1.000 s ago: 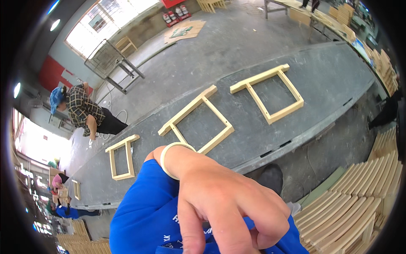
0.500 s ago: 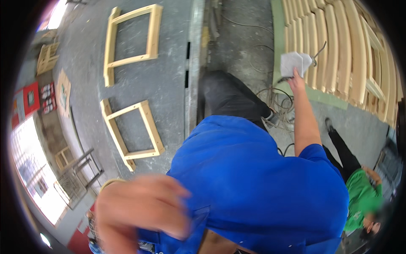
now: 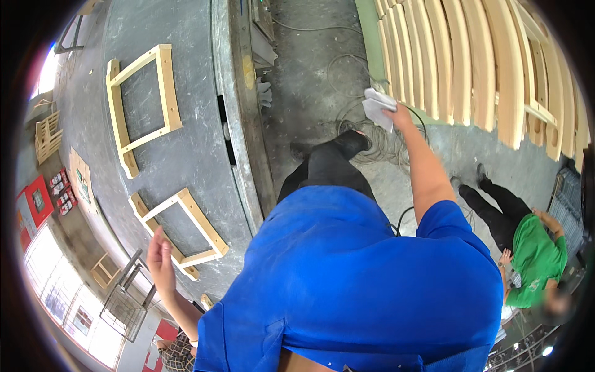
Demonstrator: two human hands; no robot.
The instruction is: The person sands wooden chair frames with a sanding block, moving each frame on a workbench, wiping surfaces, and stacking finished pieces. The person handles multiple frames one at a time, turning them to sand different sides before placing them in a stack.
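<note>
Within the person's right hand [image 3: 403, 116], thumb and fingers pinch a folded whitish sheet [image 3: 377, 106], out over the floor [image 3: 304, 68] near coiled cable [image 3: 385, 149] and a stack of curved wooden slats [image 3: 455, 62]. Off to the left, the left hand [image 3: 162, 263] hangs loosely uncurled by the nearer wooden frame [image 3: 201, 222]; whether they touch cannot be told. That frame and a farther wooden frame [image 3: 169, 87] lie on the grey desk [image 3: 201, 149].

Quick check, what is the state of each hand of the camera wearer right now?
Left hand: loosely open, nothing visible in it.
Right hand: closed, holding a folded pale grey sheet.
</note>
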